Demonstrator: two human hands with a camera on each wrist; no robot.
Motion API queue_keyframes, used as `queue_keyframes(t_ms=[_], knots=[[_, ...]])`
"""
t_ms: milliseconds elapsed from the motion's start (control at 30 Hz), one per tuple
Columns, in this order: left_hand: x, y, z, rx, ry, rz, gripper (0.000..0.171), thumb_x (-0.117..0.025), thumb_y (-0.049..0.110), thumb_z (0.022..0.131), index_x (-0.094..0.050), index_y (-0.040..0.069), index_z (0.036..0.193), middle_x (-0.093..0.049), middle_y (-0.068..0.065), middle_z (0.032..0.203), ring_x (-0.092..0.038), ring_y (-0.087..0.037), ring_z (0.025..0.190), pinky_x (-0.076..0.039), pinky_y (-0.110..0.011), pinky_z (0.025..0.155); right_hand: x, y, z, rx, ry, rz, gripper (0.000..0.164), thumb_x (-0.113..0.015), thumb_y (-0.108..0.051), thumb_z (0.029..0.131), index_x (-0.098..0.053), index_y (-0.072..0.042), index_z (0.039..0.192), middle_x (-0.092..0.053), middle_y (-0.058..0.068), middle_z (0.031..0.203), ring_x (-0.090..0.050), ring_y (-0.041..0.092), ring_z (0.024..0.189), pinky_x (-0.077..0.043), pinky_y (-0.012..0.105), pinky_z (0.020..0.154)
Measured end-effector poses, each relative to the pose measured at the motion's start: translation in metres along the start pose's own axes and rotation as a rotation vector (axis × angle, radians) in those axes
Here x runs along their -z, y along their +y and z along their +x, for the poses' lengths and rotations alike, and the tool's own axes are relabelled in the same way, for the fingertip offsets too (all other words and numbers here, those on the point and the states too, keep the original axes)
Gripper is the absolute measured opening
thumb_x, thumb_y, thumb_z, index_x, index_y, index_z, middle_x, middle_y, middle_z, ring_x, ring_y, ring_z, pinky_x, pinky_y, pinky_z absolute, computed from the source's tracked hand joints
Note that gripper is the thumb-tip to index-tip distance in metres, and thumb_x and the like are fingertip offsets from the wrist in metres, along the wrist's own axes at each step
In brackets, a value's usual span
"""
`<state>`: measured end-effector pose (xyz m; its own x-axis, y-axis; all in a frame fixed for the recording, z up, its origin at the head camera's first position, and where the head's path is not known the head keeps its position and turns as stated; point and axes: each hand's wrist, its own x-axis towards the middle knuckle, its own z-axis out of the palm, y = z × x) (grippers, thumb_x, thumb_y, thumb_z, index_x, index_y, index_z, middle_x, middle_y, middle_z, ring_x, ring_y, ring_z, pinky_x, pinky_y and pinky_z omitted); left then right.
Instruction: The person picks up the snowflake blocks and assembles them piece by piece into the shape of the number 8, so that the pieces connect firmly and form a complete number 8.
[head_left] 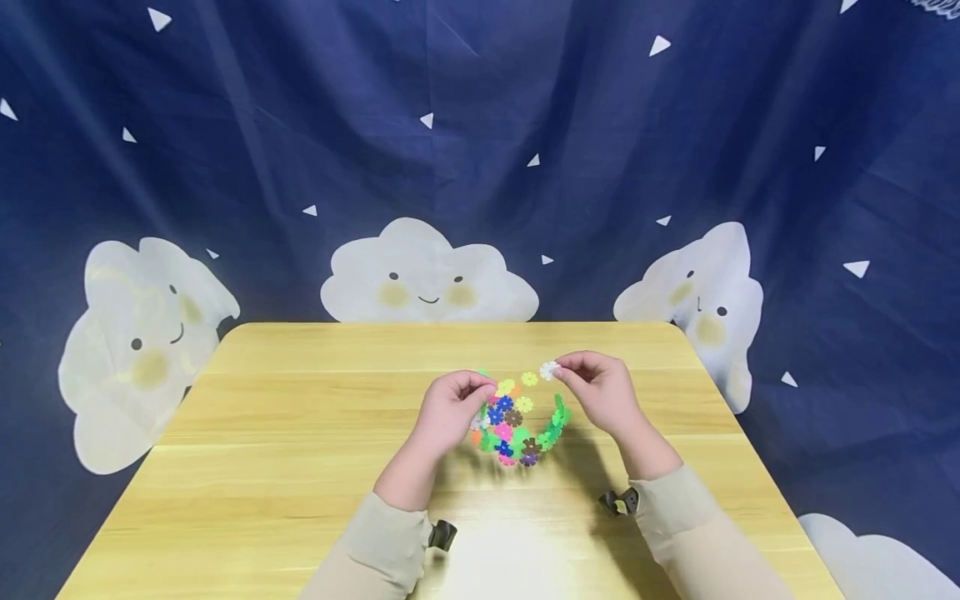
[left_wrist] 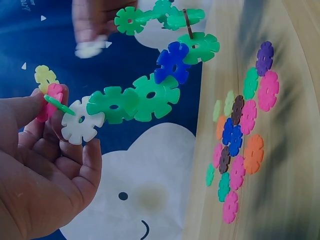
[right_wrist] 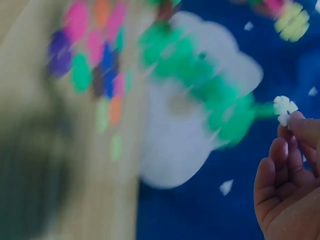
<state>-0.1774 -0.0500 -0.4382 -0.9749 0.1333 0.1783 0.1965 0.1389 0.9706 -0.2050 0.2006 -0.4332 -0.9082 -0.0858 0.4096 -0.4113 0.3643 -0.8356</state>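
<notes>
My left hand pinches one end of a curved chain of slotted plastic flower discs between thumb and fingers. Pink and yellow discs lie at the gripped end. White, green and blue discs follow, with a brown one set edge-on farther along. The green far end curls up below my right hand. Thumb and fingertips of that hand pinch a single white flower disc, held apart from the chain in the head view. In the right wrist view, the chain's green discs look blurred.
Loose flower discs in pink, blue, brown, purple, orange and green lie on the wooden table beneath the chain, among them a purple disc and an orange disc. A dark blue curtain with clouds hangs behind the table's far edge.
</notes>
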Motion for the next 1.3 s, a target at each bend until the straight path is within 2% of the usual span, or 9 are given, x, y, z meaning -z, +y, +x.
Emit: queue_keyframes(t_ms=[100,200,467,700,867,967,1167,1300], knots=[[-0.001,-0.001,0.0,-0.01,-0.006,-0.001,0.008,-0.07,0.004,0.1,-0.075,-0.003,0.101,-0.072,-0.02,0.09,-0.06,-0.014,0.075,-0.053,-0.023,0.07,-0.006,-0.017,-0.003,0.078,-0.023,0.061,0.004,-0.078,0.005,0.093,-0.078,0.005,0.097,-0.077,0.018,0.087,-0.066,0.006,0.07,-0.054,0.018,0.064],[-0.002,-0.001,-0.001,-0.021,-0.01,-0.006,0.009,-0.069,0.004,0.101,-0.075,-0.003,0.101,-0.071,-0.021,0.089,-0.059,-0.014,0.074,-0.052,-0.023,0.07,-0.01,-0.027,-0.005,0.113,-0.05,0.065,0.005,-0.078,0.006,0.092,-0.079,0.004,0.097,-0.077,0.015,0.086,-0.067,0.007,0.071,-0.056,0.019,0.065],[-0.005,0.0,-0.002,-0.027,-0.01,0.003,0.008,-0.071,0.003,0.1,-0.076,-0.003,0.101,-0.073,-0.008,0.088,-0.063,-0.013,0.077,-0.055,-0.024,0.073,-0.019,-0.03,-0.009,0.099,-0.084,0.02,0.005,-0.078,0.004,0.093,-0.08,0.001,0.097,-0.078,0.009,0.086,-0.068,0.015,0.071,-0.056,0.023,0.064],[-0.008,-0.001,-0.002,-0.022,0.021,0.017,0.008,-0.073,0.005,0.099,-0.077,-0.002,0.099,-0.074,-0.007,0.086,-0.062,-0.013,0.074,-0.056,-0.024,0.071,-0.026,-0.033,-0.012,0.095,-0.043,0.01,0.004,-0.077,0.003,0.094,-0.08,0.001,0.094,-0.078,0.009,0.084,-0.064,0.011,0.067,-0.053,0.022,0.061],[-0.01,-0.004,-0.003,-0.001,0.08,-0.008,0.008,-0.074,0.005,0.098,-0.078,-0.002,0.099,-0.072,-0.01,0.083,-0.06,-0.012,0.07,-0.055,-0.021,0.066,-0.035,-0.035,-0.017,0.09,0.024,0.063,0.004,-0.078,0.005,0.093,-0.08,0.001,0.091,-0.076,0.011,0.08,-0.061,0.009,0.063,-0.052,0.021,0.059],[-0.01,-0.004,-0.003,0.005,0.092,-0.026,0.008,-0.074,0.004,0.098,-0.078,-0.003,0.099,-0.073,-0.011,0.084,-0.059,-0.012,0.069,-0.055,-0.02,0.066,-0.039,-0.033,-0.02,0.081,0.045,0.1,0.005,-0.077,0.006,0.093,-0.08,0.002,0.09,-0.075,0.014,0.079,-0.059,0.008,0.061,-0.052,0.021,0.057],[-0.008,-0.003,-0.003,0.002,0.07,-0.032,0.009,-0.073,0.003,0.098,-0.077,-0.005,0.099,-0.073,-0.009,0.084,-0.058,-0.012,0.069,-0.054,-0.021,0.065,-0.038,-0.029,-0.017,0.071,0.008,0.142,0.004,-0.076,0.009,0.092,-0.078,0.006,0.092,-0.075,0.019,0.08,-0.063,0.011,0.063,-0.054,0.021,0.058],[-0.008,0.002,-0.002,-0.009,-0.011,-0.011,0.012,-0.072,0.007,0.099,-0.077,-0.002,0.106,-0.073,-0.008,0.09,-0.061,-0.013,0.075,-0.054,-0.023,0.069,-0.031,-0.031,-0.012,0.066,-0.048,0.129,0.004,-0.077,0.008,0.092,-0.079,0.006,0.093,-0.076,0.017,0.081,-0.064,0.014,0.063,-0.051,0.02,0.057]])
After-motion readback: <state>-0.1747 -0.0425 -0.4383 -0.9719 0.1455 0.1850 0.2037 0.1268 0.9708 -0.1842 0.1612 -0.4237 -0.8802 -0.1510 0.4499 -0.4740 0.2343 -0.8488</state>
